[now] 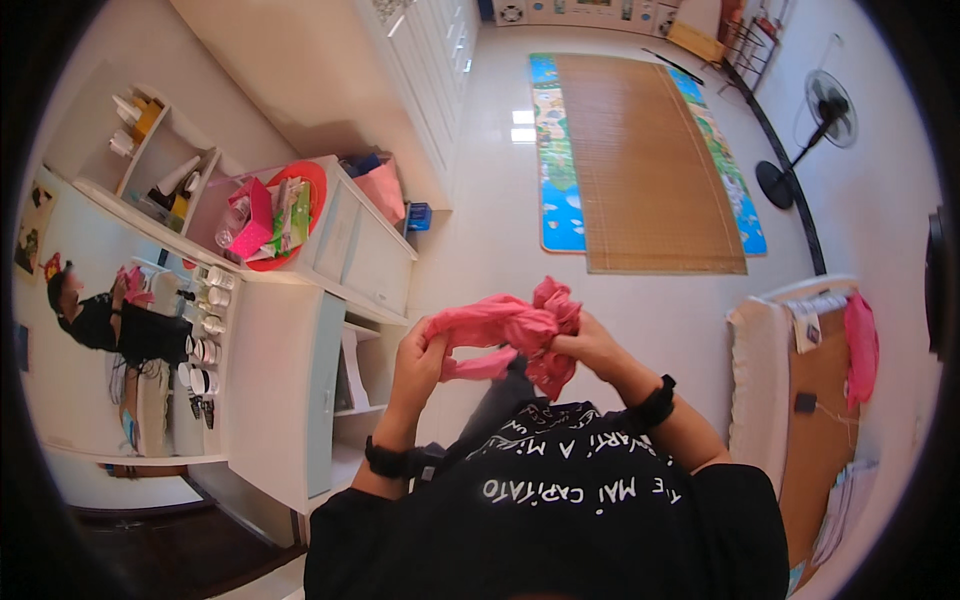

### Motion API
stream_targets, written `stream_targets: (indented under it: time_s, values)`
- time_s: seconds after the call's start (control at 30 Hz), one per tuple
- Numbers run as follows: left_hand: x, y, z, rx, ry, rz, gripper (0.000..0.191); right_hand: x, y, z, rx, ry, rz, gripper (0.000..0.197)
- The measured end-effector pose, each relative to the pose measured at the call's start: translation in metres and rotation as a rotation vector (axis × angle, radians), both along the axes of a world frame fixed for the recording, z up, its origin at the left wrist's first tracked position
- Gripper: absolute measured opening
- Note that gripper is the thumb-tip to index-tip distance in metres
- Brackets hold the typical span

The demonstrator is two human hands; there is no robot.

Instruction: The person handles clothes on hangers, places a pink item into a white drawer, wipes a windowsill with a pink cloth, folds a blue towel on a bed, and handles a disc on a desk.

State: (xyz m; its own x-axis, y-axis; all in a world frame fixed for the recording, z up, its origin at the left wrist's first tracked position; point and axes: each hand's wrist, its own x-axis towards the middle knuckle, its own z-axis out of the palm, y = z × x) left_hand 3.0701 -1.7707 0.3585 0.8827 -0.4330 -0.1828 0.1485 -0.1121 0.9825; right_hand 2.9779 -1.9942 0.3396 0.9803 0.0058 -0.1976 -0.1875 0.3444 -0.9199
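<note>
A bunched pink cloth (pixel 495 319) is stretched between both of my hands in front of my body. My left hand (pixel 421 360) grips its left end, with the thumb on top. On the other side my right hand (pixel 596 346) pinches the cloth beside a crumpled, knot-like bundle. A loop of the fabric hangs below the main strand, with a gap between them. I cannot tell what kind of cloth item it is. Both of my wrists wear black bands.
To the left stands a white dresser with a mirror (pixel 97 360), jars (pixel 202 356) and a red basin (pixel 319 184). Ahead, a bamboo mat (pixel 645 165) lies over a colourful play mat (pixel 561 202). A standing fan (pixel 806 142) and a bed (pixel 817 435) are on the right.
</note>
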Motion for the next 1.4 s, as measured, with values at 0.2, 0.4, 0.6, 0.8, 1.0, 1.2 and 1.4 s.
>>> stream_targets:
  time_s: [0.2, 0.4, 0.6, 0.8, 1.0, 1.2, 1.4]
  values:
    - [0.175, -0.084, -0.002, -0.097, 0.083, -0.023, 0.016, 0.148, -0.099, 0.008, 0.023, 0.062, -0.123, 0.037]
    - [0.355, -0.175, -0.002, -0.162, 0.119, -0.031, 0.018, 0.256, -0.204, 0.001, 0.180, 0.158, -0.337, 0.041]
    - [0.531, -0.292, 0.029, -0.330, 0.121, -0.033, 0.022, 0.389, -0.324, -0.053, 0.505, 0.071, -0.652, 0.030]
    - [0.700, -0.407, 0.059, -0.395, 0.056, 0.013, 0.030, 0.582, -0.446, -0.022, 0.341, -0.046, -0.590, 0.032]
    - [0.856, -0.473, 0.058, -0.461, 0.047, 0.163, 0.030, 0.741, -0.545, -0.008, 0.293, 0.042, -0.466, 0.040]
    - [1.006, -0.589, 0.061, -0.635, 0.140, 0.130, 0.025, 0.877, -0.638, -0.058, 0.224, 0.065, -0.655, 0.039]
    - [1.169, -0.712, 0.092, -0.614, 0.061, -0.057, 0.025, 0.976, -0.719, -0.066, -0.112, 0.243, -0.932, 0.028]
